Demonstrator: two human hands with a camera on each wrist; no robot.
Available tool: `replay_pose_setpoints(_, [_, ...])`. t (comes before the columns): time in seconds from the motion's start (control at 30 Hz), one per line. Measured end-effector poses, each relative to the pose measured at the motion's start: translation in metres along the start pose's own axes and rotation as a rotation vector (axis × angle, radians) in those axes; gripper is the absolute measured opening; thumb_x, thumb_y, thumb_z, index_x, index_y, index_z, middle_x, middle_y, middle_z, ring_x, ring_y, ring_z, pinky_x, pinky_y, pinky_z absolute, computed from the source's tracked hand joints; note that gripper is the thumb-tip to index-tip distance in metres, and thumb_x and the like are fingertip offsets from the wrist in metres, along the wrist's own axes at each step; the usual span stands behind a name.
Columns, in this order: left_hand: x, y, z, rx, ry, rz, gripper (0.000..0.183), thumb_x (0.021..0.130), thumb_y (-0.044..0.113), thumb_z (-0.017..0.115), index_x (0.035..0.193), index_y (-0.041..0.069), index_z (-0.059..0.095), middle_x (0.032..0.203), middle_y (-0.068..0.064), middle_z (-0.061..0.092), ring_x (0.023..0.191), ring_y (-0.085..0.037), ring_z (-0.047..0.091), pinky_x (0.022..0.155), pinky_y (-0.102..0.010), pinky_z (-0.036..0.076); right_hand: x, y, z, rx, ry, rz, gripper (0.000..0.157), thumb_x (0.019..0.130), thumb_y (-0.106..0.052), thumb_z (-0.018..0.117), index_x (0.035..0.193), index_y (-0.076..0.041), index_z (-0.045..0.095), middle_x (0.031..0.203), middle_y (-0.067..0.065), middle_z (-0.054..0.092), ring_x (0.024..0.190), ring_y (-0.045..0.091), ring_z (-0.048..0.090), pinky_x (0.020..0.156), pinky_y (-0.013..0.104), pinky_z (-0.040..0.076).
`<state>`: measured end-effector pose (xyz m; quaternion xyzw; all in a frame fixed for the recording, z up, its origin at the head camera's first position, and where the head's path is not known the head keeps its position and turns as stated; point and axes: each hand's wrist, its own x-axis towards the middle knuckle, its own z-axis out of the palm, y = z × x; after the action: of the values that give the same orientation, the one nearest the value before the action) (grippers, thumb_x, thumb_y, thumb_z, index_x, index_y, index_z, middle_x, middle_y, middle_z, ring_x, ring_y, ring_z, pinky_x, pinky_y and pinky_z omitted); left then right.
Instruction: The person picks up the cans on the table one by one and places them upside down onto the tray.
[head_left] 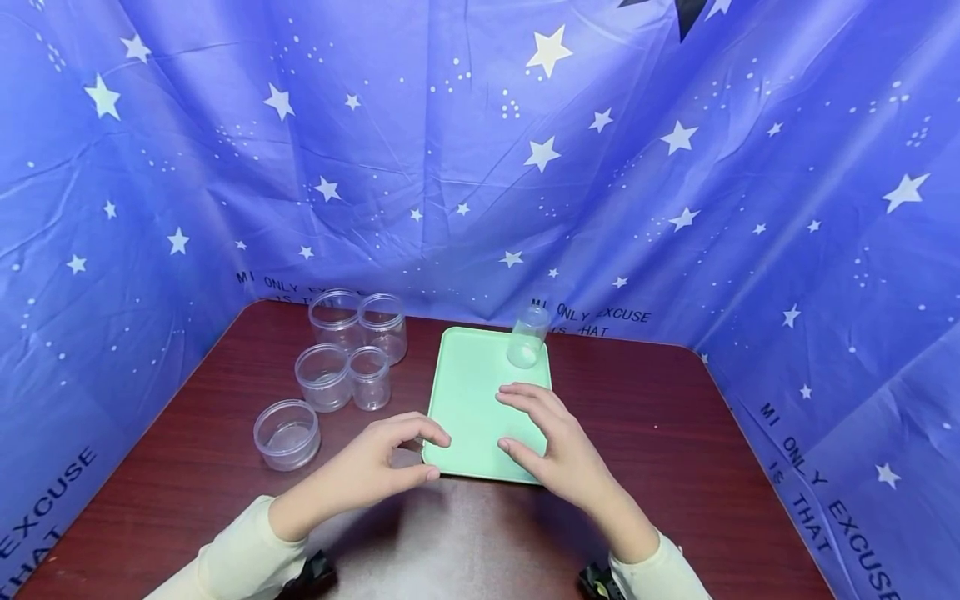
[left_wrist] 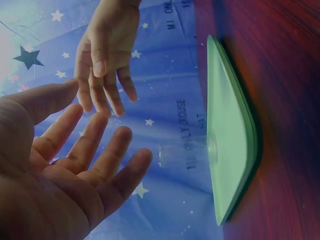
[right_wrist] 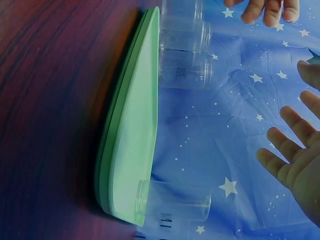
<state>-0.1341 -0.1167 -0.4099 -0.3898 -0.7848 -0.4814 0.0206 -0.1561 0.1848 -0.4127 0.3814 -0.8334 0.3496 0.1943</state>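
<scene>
Starred cloth (head_left: 420, 158): blue, hangs around the far side and both ends.
Brown table (head_left: 645, 475): bears everything; its smooth look suggests light things could skid if bumped.
Green tray (head_left: 472, 400): lies flat mid-table; a knock on its rim could shift it and upset what stands there.
Right hand (head_left: 562, 442): above the tray's right side, fingers spread and slightly bent, holding nothing; a hasty forward sweep could topple the tray jar.
Left hand (head_left: 367, 462): by the tray's near left corner, fingers parted from the thumb, gripping nothing; swinging left, its knuckles or sleeve could catch the jars there.
Back jars: a wide one (head_left: 335, 321) and a narrower one (head_left: 383, 329), upright, side by side.
Tray jar (head_left: 528, 337): clear, stands at the tray's far right corner, seemingly mouth-down; narrow, so probably easily tipped.
Middle jar (head_left: 323, 377): wide, upright, before the back pair.
Front jar (head_left: 287, 435): low, upright, nearest the left forearm.
Smallest jar (head_left: 371, 377): beside the middle jar; tight spacing could pass on a bump.
</scene>
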Motion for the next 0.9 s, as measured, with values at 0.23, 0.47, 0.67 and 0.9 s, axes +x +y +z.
replay_pose_setpoints(0.23, [-0.008, -0.003, -0.007, 0.101, -0.008, 0.003, 0.034, 0.088, 0.015, 0.081, 0.116, 0.026, 0.067, 0.117, 0.012, 0.067, 0.108, -0.008, 0.062, 0.092, -0.036, 0.055, -0.001, -0.003, 0.001, -0.002, 0.006, -0.027, 0.057, 0.086, -0.013, 0.082, 0.139, -0.012, 0.06, 0.143, 0.005, 0.057, 0.135, 0.025, 0.051, 0.114, 0.023, 0.038])
replay_pose_setpoints(0.47, [-0.019, -0.005, -0.022, 0.217, 0.026, 0.018, 0.037, 0.086, 0.01, 0.082, 0.116, 0.024, 0.068, 0.12, 0.007, 0.067, 0.115, -0.011, 0.063, 0.099, -0.033, 0.053, 0.0, -0.005, 0.002, -0.005, 0.012, -0.043, 0.058, 0.086, -0.013, 0.082, 0.139, -0.012, 0.061, 0.143, 0.005, 0.057, 0.135, 0.025, 0.051, 0.115, 0.023, 0.037])
replay_pose_setpoints(0.67, [-0.027, -0.002, -0.042, 0.384, 0.015, -0.037, 0.039, 0.083, 0.014, 0.085, 0.116, 0.024, 0.069, 0.123, 0.011, 0.066, 0.12, -0.013, 0.061, 0.1, -0.039, 0.052, 0.0, -0.005, 0.001, -0.003, 0.008, -0.049, 0.057, 0.086, -0.016, 0.081, 0.139, -0.011, 0.061, 0.143, 0.006, 0.057, 0.135, 0.025, 0.051, 0.114, 0.024, 0.039])
replay_pose_setpoints(0.9, [-0.031, 0.001, -0.067, 0.535, -0.021, -0.09, 0.038, 0.082, 0.01, 0.085, 0.116, 0.02, 0.07, 0.123, 0.006, 0.065, 0.117, -0.018, 0.062, 0.097, -0.044, 0.053, 0.0, -0.005, 0.0, -0.004, -0.004, -0.034, 0.057, 0.087, -0.017, 0.082, 0.14, -0.014, 0.06, 0.144, 0.006, 0.056, 0.136, 0.024, 0.05, 0.114, 0.025, 0.039])
